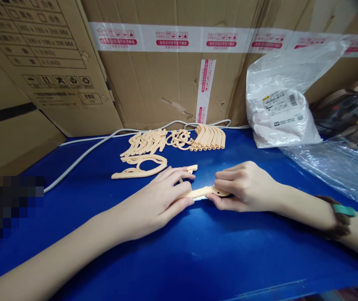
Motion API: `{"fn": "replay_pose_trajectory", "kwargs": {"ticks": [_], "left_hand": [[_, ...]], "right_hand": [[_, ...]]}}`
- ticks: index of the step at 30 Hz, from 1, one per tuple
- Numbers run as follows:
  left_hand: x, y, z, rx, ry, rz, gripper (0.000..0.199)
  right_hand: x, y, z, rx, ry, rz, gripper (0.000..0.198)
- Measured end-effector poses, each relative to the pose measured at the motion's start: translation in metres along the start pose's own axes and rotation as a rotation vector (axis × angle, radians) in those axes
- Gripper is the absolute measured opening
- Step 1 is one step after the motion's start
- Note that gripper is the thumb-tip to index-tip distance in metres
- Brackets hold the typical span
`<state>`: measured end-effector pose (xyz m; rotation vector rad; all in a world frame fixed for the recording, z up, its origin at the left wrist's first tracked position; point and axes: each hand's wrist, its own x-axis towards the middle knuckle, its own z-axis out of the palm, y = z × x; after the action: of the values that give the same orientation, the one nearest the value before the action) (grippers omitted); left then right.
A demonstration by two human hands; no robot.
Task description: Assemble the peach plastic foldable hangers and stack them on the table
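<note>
Both of my hands grip a cream plastic folding hanger [201, 192] low over the blue tabletop. My left hand [163, 194] pinches its left end between thumb and fingers. Another arm of the piece shows beyond those fingers. At the other end, my right hand [244, 187] closes around the part with a small dark hole; its fingertips hide some of it. Left of my left hand lie folded cream hangers [125, 174]. Behind them are a row of curved hanger arms [147, 141], several loose hooks [180, 138] and a row of bent tubular arms [210, 137].
Cardboard boxes [153, 83] wall off the back and left. A white cable [81, 162] runs along the rear edge. At the back right stands a white plastic bag [279, 113] with a label, beside clear plastic wrap [338, 167] on the blue tabletop [172, 263].
</note>
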<state>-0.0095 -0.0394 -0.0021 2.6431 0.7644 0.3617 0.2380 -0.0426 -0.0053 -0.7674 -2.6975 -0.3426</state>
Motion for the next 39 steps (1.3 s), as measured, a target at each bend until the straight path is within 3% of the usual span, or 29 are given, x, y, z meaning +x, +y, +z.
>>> {"fn": "replay_pose_trajectory", "kwargs": {"ticks": [10, 19, 29, 39], "left_hand": [[0.000, 0.004, -0.003, -0.075, 0.032, -0.088, 0.030], [0.000, 0.001, 0.000, 0.033, 0.033, -0.102, 0.042], [0.001, 0.002, 0.002, 0.047, 0.038, -0.126, 0.044], [0.000, 0.001, 0.003, 0.075, 0.069, -0.141, 0.045]], "right_hand": [[-0.003, -0.001, -0.004, 0.063, 0.169, -0.197, 0.050], [0.006, -0.004, -0.009, -0.007, 0.123, -0.165, 0.048], [0.006, 0.001, -0.020, -0.194, 0.105, -0.122, 0.061], [0.004, -0.010, -0.009, 0.068, 0.067, -0.120, 0.048]]}}
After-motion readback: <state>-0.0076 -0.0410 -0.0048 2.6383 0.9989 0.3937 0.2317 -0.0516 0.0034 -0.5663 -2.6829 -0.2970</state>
